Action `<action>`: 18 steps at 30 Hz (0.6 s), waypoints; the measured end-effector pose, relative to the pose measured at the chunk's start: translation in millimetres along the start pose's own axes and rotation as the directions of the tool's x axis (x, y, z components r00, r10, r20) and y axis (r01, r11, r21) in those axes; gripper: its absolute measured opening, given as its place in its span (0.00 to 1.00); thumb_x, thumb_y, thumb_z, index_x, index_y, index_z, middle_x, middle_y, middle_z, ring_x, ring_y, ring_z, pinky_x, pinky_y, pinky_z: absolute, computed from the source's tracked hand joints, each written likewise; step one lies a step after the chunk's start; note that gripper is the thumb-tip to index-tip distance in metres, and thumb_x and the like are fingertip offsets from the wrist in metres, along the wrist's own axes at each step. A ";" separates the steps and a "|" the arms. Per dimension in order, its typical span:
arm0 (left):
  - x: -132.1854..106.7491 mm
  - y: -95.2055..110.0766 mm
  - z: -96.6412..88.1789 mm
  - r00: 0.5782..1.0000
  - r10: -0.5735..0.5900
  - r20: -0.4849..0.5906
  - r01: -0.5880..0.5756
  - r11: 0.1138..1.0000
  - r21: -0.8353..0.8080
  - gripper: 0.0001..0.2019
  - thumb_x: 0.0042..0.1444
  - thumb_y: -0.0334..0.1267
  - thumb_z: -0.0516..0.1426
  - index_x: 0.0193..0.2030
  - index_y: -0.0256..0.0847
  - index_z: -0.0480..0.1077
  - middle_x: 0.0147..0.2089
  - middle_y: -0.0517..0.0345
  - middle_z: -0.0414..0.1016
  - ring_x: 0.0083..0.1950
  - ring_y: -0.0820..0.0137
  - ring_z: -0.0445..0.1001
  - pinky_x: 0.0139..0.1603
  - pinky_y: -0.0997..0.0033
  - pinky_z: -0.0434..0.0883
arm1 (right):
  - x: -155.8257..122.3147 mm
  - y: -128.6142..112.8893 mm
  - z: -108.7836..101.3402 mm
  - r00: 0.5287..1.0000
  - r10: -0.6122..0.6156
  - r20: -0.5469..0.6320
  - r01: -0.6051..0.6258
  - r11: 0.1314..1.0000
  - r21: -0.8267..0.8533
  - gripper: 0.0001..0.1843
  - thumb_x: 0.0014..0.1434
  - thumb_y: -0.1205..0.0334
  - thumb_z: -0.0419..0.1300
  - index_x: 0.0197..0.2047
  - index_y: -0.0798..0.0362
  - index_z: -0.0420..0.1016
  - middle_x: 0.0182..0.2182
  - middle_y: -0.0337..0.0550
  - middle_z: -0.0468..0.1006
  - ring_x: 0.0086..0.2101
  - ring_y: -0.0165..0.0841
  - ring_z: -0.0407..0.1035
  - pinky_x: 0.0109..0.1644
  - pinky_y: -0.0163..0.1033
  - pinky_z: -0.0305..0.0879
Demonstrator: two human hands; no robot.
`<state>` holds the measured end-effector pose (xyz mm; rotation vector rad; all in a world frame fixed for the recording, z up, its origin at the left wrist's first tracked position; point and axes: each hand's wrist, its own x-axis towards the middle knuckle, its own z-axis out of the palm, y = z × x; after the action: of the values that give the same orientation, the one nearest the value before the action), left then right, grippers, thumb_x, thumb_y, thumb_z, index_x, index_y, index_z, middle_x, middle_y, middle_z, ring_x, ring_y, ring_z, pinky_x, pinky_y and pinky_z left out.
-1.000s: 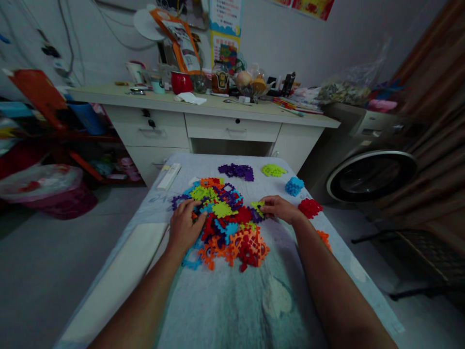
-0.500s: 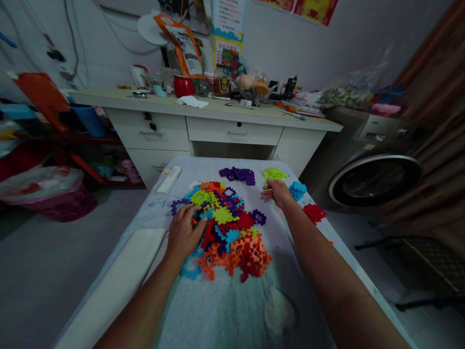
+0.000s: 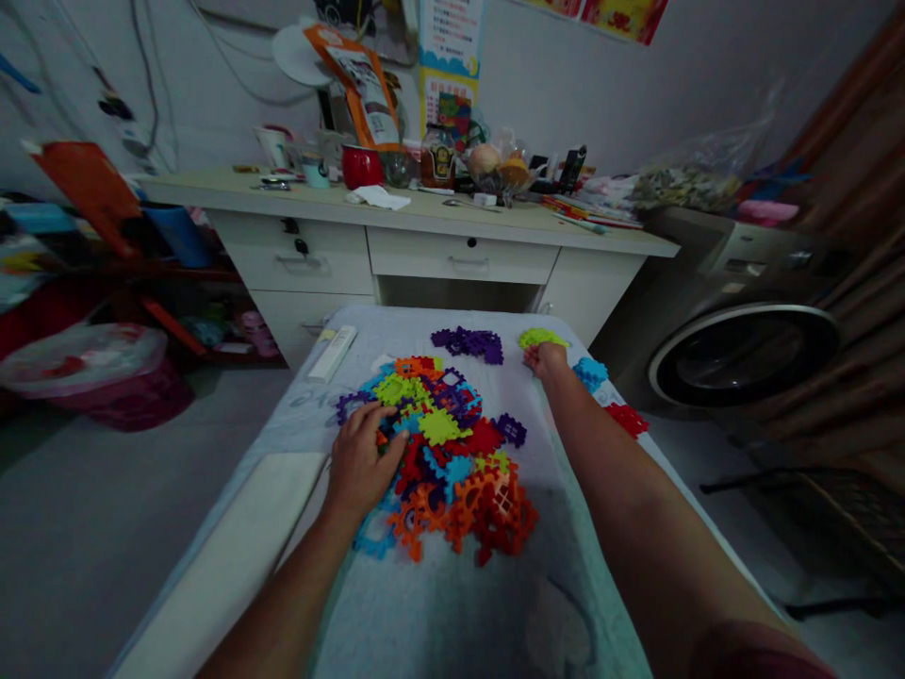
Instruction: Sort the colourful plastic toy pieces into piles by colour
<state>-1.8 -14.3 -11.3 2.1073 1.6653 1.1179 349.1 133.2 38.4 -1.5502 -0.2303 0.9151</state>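
Dim and underexposed, lit flatly from no clear direction. Muted in colour even on the plastic pieces (image 3: pixel 445 453), with faint soft shadow on the cloth (image 3: pixel 452 613) beside them. Grainy, soft, darker toward the corners, and bowed fisheye-fashion at the edges.

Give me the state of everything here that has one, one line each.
left hand, flat on the mixed pile, fingers spread
right hand, stretched out to the green pile, grip hidden
mixed pile, jumbled, colours tangled
green pile, sorted apart, right hand against it
purple pile, sorted apart, untouched
blue pile, sorted apart, untouched
red pile, sorted apart, untouched
desk drawers, shut
washing machine door, looks shut
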 end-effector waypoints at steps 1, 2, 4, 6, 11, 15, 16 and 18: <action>-0.1 -0.2 0.2 1.000 0.002 0.001 -0.002 1.000 0.003 0.19 0.59 0.50 0.54 0.53 0.43 0.70 0.58 0.48 0.68 0.60 0.56 0.67 0.64 0.51 0.64 | -0.8 3.3 -0.7 1.000 0.000 -0.002 0.000 1.000 -0.011 0.07 0.63 0.73 0.49 0.36 0.53 0.62 0.19 0.31 0.64 0.15 0.23 0.62 0.20 0.27 0.66; -0.1 -0.3 0.3 1.000 0.002 0.003 -0.002 1.000 0.006 0.19 0.59 0.50 0.54 0.53 0.43 0.70 0.59 0.48 0.68 0.60 0.56 0.67 0.64 0.51 0.64 | -1.9 6.5 -1.8 1.000 -0.002 -0.003 0.002 1.000 -0.022 0.07 0.62 0.74 0.50 0.36 0.53 0.63 0.18 0.31 0.64 0.15 0.23 0.62 0.20 0.27 0.66; -0.2 -0.1 0.6 1.000 0.001 -0.001 -0.001 1.000 0.009 0.19 0.59 0.50 0.54 0.52 0.43 0.70 0.59 0.48 0.68 0.60 0.56 0.67 0.64 0.51 0.64 | -4.7 12.0 -4.7 1.000 -0.010 -0.002 0.010 0.999 -0.046 0.07 0.60 0.75 0.51 0.35 0.53 0.63 0.18 0.31 0.64 0.15 0.23 0.62 0.20 0.27 0.65; -0.5 0.5 0.7 1.000 0.001 -0.012 -0.001 1.000 0.007 0.18 0.59 0.50 0.54 0.52 0.44 0.70 0.58 0.49 0.68 0.60 0.56 0.67 0.64 0.51 0.64 | -7.8 15.8 -8.4 1.000 -0.022 0.010 0.022 0.997 -0.071 0.07 0.59 0.74 0.53 0.35 0.53 0.63 0.18 0.31 0.65 0.16 0.24 0.63 0.19 0.28 0.65; -1.2 2.2 0.5 1.000 0.003 -0.014 -0.003 1.000 -0.005 0.17 0.59 0.49 0.55 0.52 0.45 0.70 0.58 0.49 0.68 0.60 0.56 0.68 0.64 0.51 0.64 | -19.9 19.3 -20.5 0.994 -0.058 0.097 0.071 0.987 -0.141 0.05 0.58 0.71 0.53 0.36 0.52 0.64 0.18 0.32 0.66 0.16 0.24 0.63 0.20 0.28 0.65; -0.9 3.2 -0.1 1.000 -0.007 -0.023 0.006 1.000 -0.008 0.17 0.58 0.48 0.55 0.51 0.45 0.70 0.58 0.50 0.68 0.61 0.56 0.67 0.64 0.52 0.64 | -39.8 19.3 -37.7 0.964 -0.076 0.256 0.135 0.966 -0.219 0.04 0.55 0.71 0.57 0.34 0.53 0.67 0.19 0.33 0.70 0.17 0.24 0.63 0.18 0.27 0.58; -0.6 3.4 -0.4 1.000 -0.007 -0.022 0.007 1.000 -0.007 0.17 0.58 0.48 0.55 0.52 0.45 0.70 0.58 0.50 0.68 0.61 0.56 0.68 0.64 0.52 0.64 | -46.0 18.5 -43.1 0.939 -0.077 0.335 0.174 0.946 -0.272 0.04 0.53 0.71 0.59 0.33 0.54 0.69 0.19 0.35 0.71 0.17 0.25 0.63 0.18 0.27 0.56; -0.1 3.7 -0.8 1.000 -0.005 -0.016 0.005 1.000 -0.003 0.17 0.58 0.48 0.55 0.51 0.45 0.70 0.58 0.50 0.69 0.60 0.56 0.68 0.63 0.52 0.65 | -58.5 15.7 -53.9 0.835 -0.060 0.548 0.342 0.835 -0.431 0.03 0.50 0.70 0.63 0.29 0.55 0.72 0.20 0.36 0.72 0.19 0.25 0.63 0.19 0.28 0.54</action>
<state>0.3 -15.8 -8.5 2.0963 1.6742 1.1376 340.1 52.8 44.2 -1.6822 -1.0980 1.1379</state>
